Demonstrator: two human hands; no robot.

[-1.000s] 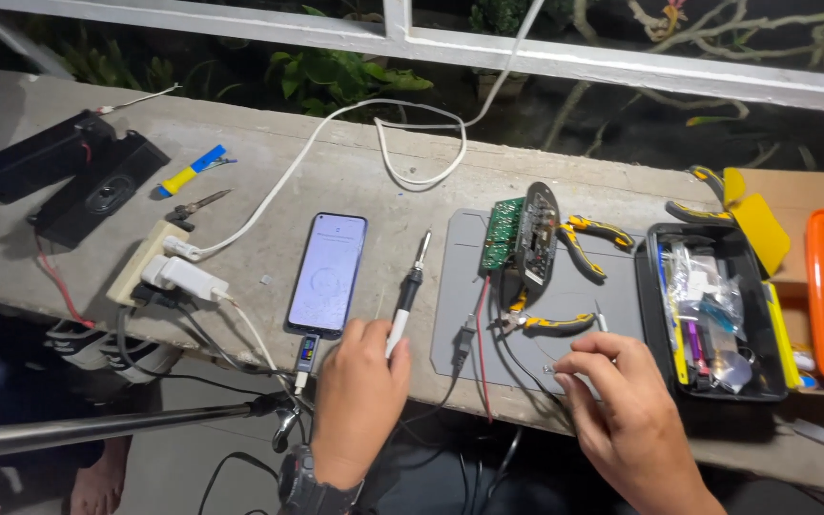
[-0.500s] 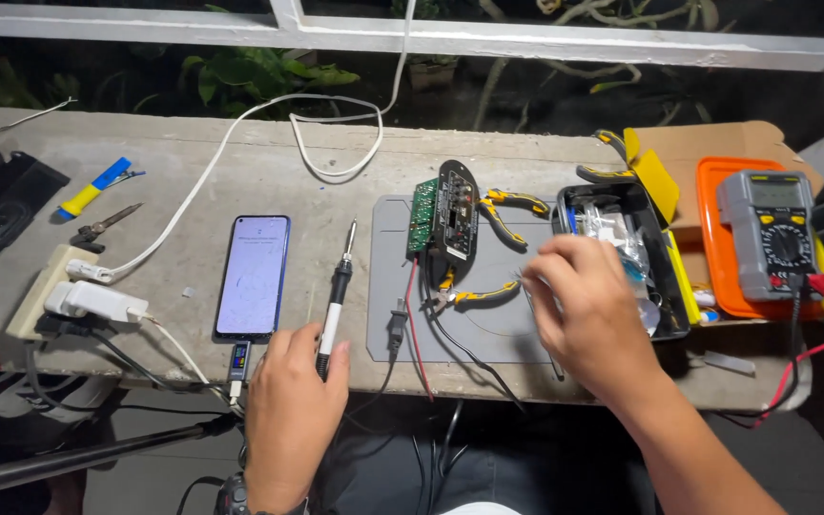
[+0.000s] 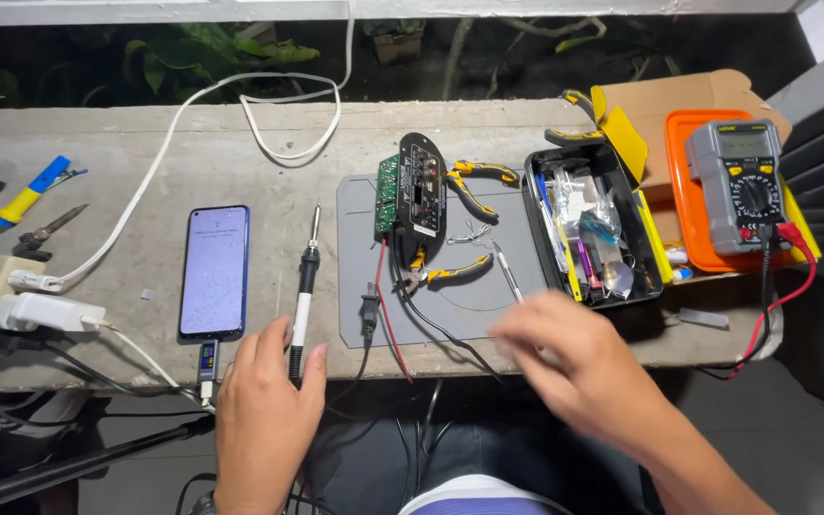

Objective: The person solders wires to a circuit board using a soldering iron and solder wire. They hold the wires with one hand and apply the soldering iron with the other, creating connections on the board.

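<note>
Grey stone makes the long table point(image 3: 488, 129). The left hand point(image 3: 264, 410) rests at the near edge, and its fingers touch the bottom end of the soldering iron point(image 3: 304, 286), loosely closed around the black handle. The iron lies flat with its thin tip pointing away, between the phone point(image 3: 214, 272) and the grey mat point(image 3: 488, 305).

The right hand point(image 3: 574, 367) is over the near edge of the mat. It is blurry, so I cannot tell if its fingers are open or closed, or if it holds anything. A thin metal tool point(image 3: 507, 272) lies on the mat just beside it.

On the mat, a green and black circuit board point(image 3: 412, 195) stands on its edge. Yellow pliers point(image 3: 477, 179) lie by it, and another yellow pair point(image 3: 450, 272) lies nearer.

Next to the mat is a black box point(image 3: 538, 234) with a yellow lid, open. It is full of small bags, pens and tiny parts, all jumbled. Beside it sits an orange tray point(image 3: 693, 234) in a cardboard box. A grey meter point(image 3: 741, 181) lies in the tray, with red and black wires hanging off the table.
</note>
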